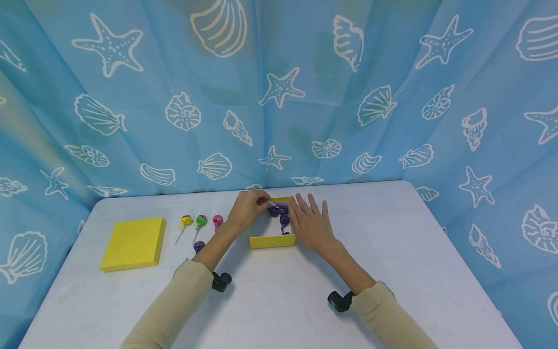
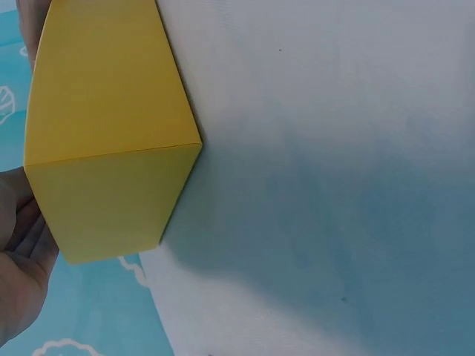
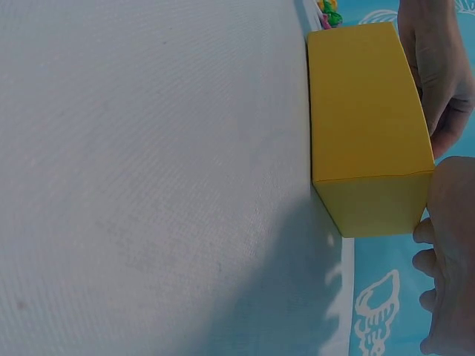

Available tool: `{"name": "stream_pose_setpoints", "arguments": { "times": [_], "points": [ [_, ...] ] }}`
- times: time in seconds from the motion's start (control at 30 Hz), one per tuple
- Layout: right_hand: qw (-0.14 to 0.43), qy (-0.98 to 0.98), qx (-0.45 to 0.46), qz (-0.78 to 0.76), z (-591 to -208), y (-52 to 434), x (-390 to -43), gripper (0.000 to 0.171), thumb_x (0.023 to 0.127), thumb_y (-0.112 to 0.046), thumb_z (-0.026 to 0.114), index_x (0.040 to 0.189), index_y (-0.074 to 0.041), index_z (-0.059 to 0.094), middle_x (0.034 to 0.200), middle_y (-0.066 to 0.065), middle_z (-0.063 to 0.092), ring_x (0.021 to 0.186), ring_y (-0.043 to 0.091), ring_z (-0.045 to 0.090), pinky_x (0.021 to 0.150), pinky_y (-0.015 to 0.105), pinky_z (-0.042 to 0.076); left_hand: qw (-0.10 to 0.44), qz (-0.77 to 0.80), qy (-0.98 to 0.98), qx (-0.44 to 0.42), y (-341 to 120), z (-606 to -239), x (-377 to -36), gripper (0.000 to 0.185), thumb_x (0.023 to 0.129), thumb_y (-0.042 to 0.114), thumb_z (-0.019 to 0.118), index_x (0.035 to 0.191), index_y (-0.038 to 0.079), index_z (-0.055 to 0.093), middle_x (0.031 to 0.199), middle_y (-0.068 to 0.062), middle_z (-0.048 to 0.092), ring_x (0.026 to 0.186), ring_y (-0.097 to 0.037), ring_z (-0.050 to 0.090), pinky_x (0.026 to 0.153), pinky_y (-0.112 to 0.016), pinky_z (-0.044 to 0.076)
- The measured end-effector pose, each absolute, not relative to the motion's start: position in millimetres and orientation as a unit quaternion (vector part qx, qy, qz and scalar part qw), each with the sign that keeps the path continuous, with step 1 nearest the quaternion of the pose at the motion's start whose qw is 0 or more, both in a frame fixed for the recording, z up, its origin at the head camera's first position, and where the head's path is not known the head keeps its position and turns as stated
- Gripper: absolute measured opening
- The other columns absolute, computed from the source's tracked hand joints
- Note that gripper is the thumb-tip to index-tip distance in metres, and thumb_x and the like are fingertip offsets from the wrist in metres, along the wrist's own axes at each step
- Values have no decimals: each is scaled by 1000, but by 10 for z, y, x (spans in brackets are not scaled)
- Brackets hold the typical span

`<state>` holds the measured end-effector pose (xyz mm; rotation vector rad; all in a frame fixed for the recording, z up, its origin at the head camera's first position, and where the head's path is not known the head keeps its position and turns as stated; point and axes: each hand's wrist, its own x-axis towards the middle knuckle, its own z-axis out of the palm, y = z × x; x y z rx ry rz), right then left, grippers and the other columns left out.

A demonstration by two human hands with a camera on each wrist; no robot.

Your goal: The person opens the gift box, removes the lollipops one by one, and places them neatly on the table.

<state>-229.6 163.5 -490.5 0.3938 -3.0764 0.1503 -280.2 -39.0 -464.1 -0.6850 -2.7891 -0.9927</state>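
A yellow open box (image 1: 272,241) stands on the table, with several purple-wrapped lollipops (image 1: 284,220) inside along its right part. My left hand (image 1: 247,208) reaches over the box's left wall and pinches the white stick of a purple lollipop (image 1: 273,212) in the far part of the box. Against the right wall lies my right hand (image 1: 311,224), fingers straight and spread. In the left wrist view the box (image 2: 111,89) hides the lollipops, and the left hand (image 2: 26,259) shows beside it. The right wrist view has the right hand (image 3: 453,252) at the box's side.
Left of the box lie a yellow lollipop (image 1: 186,220), a green lollipop (image 1: 201,221), a pink lollipop (image 1: 217,220) and a purple lollipop (image 1: 198,246), partly behind the left forearm. A yellow lid (image 1: 134,243) sits farther left on the white table (image 1: 418,261). A blue curtain hangs behind.
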Motion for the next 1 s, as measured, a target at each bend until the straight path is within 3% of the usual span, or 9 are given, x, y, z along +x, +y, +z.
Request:
{"name": "stream_pose_setpoints", "arguments": {
  "times": [0.5, 0.8, 1.0],
  "points": [
    [16, -990, 129, 46, -4883, 1629, -2290, 56, 109, -38, 25, 160, -15, 23, 163, 8, 19, 150, 37, 10, 115, 65, 6, 34, -347, -911, -220, -392, -4629, -2828, 9, 89, 0, 73, 99, 0, 72, 95, -10, 71, 89, -21, 67, 79, -28, 55],
    [21, -990, 131, 45, -4871, 1630, -2285, 55, 109, -37, 27, 159, -14, 25, 163, 8, 20, 150, 36, 10, 115, 65, 7, -53, -345, -899, -265, -363, -4632, -2904, 12, 89, 2, 73, 85, 7, 64, 85, -3, 64, 80, -17, 58, 74, -27, 52],
    [18, -990, 132, 48, -4882, 1627, -2280, 56, 109, -38, 25, 159, -14, 24, 163, 8, 20, 150, 36, 9, 115, 65, 6, -77, -298, -907, -287, -262, -4677, -2920, 6, 92, 3, 70, 97, 5, 73, 94, -3, 70, 87, -15, 61, 83, -28, 53]
  ]
}}
